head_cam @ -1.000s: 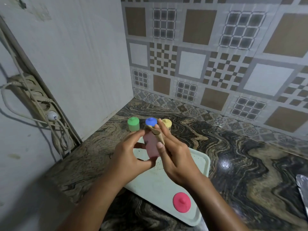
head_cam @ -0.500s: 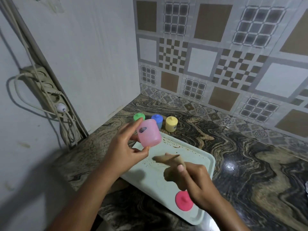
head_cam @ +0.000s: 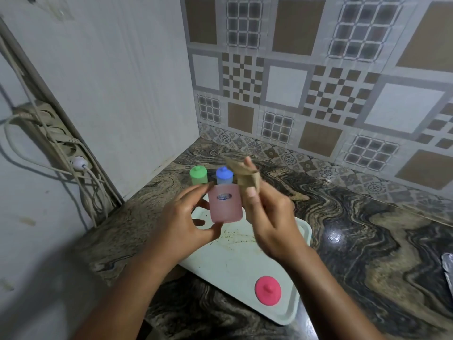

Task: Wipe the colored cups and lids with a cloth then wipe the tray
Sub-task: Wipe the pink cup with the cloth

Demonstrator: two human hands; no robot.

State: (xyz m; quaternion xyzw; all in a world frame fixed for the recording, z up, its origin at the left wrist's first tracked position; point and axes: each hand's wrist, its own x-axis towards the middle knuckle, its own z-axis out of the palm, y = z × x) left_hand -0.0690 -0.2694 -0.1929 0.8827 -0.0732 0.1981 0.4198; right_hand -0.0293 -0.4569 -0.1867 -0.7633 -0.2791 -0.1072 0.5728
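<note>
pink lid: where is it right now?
Head view, lower centre-right: the pink lid lies knob-up on the tray, near its closest corner, with nothing touching it. The pink cup is up over the tray's far end.

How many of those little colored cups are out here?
3. The pink cup is held by the left hand above the tray. The green cup and blue cup, both lidded, stand on the counter behind it. The right hand and cloth may hide another.

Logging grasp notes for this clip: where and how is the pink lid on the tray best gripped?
Probably pinch the pink lid by its small centre knob, coming from straight above: it lies flat on the tray, knob up.
</note>
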